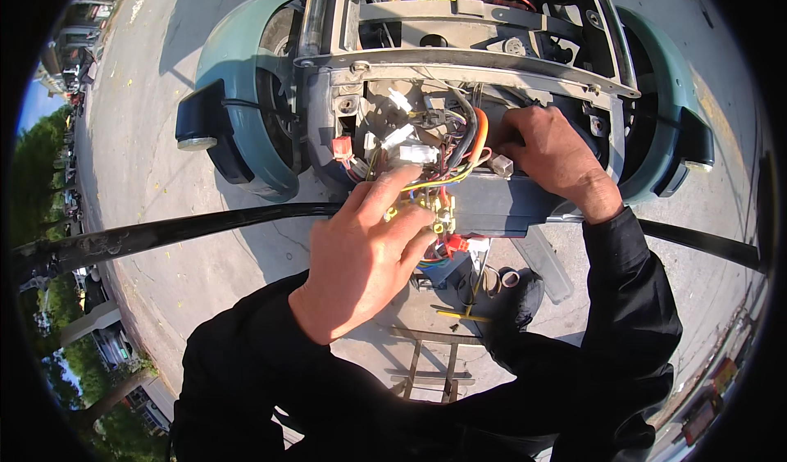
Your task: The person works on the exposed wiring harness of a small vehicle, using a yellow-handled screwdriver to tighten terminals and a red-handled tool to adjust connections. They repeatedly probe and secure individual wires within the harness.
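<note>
Sunlit concrete ground (147, 167) spreads beneath a vehicle whose bare metal frame (484, 58) lies open to view. Two teal fenders (221, 77) flank that frame, one on each side. Long black bars (188, 226) reach outward to the left and right, below the fenders. A dark lamp housing (201, 118) sits just beside the left fender, and a similar one by the right. In the middle, at the near end of the frame, lies a tangle of wiring (453, 154) in several colours, bare to the sun. The left hand (357, 253) reaches over the near part of it, its fingers bent and apart; whether its grip pinches anything, I cannot tell. The right hand (553, 146) is at the right of the wiring with fingers curled under, their tips hidden, so its grip cannot be told either. An orange sleeve (480, 126) arches between the hands. Smallest are the connectors: yellow connectors (443, 213) by the left fingertips, white connectors (418, 154) farther up, and a red connector (341, 148) at the left edge of the wiring
</note>
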Motion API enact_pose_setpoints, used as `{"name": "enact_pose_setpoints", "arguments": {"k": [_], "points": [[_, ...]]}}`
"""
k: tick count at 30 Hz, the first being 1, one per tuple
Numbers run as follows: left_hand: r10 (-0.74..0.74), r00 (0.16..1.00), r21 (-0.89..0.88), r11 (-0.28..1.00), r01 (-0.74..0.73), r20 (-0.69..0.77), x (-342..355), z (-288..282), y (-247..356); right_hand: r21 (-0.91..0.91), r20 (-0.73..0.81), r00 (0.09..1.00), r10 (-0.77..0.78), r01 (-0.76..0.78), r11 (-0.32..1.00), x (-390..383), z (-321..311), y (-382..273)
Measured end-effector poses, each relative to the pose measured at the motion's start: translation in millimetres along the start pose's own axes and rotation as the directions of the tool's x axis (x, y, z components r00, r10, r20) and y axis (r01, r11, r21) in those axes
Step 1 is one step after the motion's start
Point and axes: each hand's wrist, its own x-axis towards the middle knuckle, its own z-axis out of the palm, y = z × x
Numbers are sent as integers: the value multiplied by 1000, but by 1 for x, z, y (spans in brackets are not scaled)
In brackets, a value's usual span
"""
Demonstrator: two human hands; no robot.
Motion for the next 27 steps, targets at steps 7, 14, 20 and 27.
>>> {"name": "enact_pose_setpoints", "arguments": {"k": [7, 14, 20, 27], "points": [[35, 991, -16, 999, -37, -131, -14, 13, -6, 652, -461, 834, 303, 86, 753, -92, 0, -39], [-31, 993, -84, 996, 22, -110, -12, 15, -9, 773, -447, 813, 374, 140, 619, -124, 41, -103], [-50, 981, -110, 993, 30, -188, -13, 23, -12, 473, -639, 743, 199, 175, 864, -90, 60, -125], [-16, 979, -161, 987, -17, -205, -10, 31, -19, 246, -578, 814, 55, 109, 963, -82, 75, -107]]}}
